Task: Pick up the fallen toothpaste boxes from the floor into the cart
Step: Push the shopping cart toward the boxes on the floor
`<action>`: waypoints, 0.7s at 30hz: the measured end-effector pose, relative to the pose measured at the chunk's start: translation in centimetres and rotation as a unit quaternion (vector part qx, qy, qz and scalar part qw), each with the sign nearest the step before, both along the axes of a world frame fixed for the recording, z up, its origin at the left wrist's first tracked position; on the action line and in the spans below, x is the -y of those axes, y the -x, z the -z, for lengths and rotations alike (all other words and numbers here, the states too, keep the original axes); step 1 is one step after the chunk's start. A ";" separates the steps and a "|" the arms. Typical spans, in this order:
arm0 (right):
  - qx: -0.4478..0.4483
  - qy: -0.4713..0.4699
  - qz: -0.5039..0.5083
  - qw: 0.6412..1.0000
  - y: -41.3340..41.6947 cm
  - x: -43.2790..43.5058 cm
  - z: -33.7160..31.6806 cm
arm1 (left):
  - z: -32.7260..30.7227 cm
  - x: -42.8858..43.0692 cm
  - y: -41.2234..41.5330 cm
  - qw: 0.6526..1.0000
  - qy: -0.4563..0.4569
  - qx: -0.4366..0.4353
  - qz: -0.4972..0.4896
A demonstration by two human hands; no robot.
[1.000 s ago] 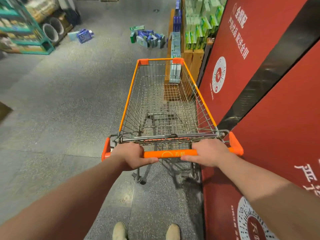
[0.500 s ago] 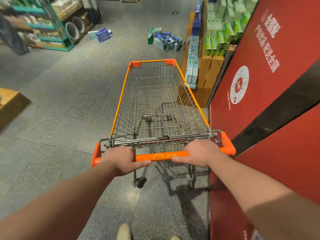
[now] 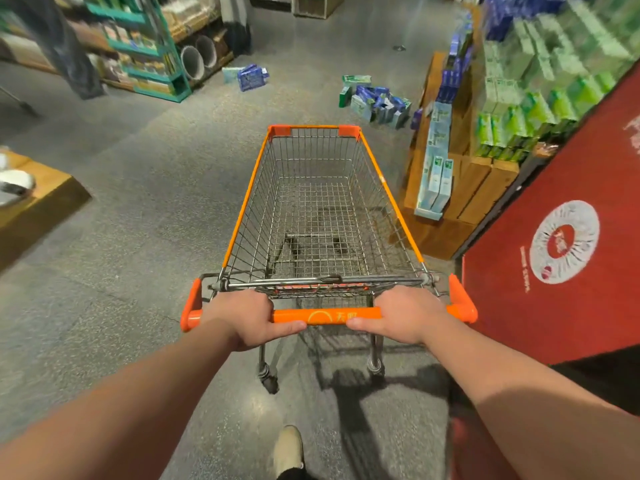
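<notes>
An orange-framed wire shopping cart (image 3: 393, 199) stands in front of me, its basket holding nothing. My left hand (image 3: 247, 317) grips the left part of the orange handle bar (image 3: 325, 316), and my right hand (image 3: 405, 313) grips the right part. A heap of blue and green toothpaste boxes (image 3: 375, 100) lies on the floor beyond the cart's front, slightly to the right. A smaller pair of fallen boxes (image 3: 249, 75) lies farther left by a teal shelf.
A wooden display (image 3: 464, 188) stacked with green and blue boxes stands right of the cart. A red wall panel (image 3: 561, 237) runs along the right. A teal shelf (image 3: 152, 53) sits at the back left, a low wooden platform (image 3: 38, 199) at the left. Grey floor lies between.
The cart and I have rolled forward along the red wall; the fallen boxes and the wooden display are nearer. Both hands keep their grip on the handle.
</notes>
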State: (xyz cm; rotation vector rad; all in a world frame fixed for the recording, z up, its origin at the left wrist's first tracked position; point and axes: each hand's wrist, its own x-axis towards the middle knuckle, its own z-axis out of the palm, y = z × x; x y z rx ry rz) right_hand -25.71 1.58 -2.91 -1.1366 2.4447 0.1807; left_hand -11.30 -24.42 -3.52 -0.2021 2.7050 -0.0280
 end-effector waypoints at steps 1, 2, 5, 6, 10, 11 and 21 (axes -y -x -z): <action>0.003 0.000 0.001 1.000 1.3 1.7 0.0 | 0.1 1.6 1.3 1.000 -0.002 -0.003 -0.002; 0.006 0.001 0.001 1.000 2.7 3.4 0.1 | 0.1 3.3 2.7 1.000 -0.004 -0.005 -0.003; 0.010 -0.001 0.000 1.000 7.1 8.4 -0.2 | 0.0 8.3 7.0 1.000 -0.008 -0.008 -0.011; 0.010 -0.001 0.002 1.000 8.6 10.0 -0.2 | 0.0 9.9 8.5 1.000 -0.008 -0.007 -0.012; 0.001 0.011 0.006 1.000 14.7 16.1 0.2 | -0.2 15.7 14.2 1.000 -0.005 -0.007 -0.014; 0.001 0.015 0.008 1.000 16.2 17.5 0.2 | -0.2 17.1 15.7 1.000 -0.004 -0.010 -0.018; 0.014 0.019 -0.001 1.000 32.8 31.5 0.1 | -0.3 30.6 31.7 0.999 0.004 -0.004 -0.047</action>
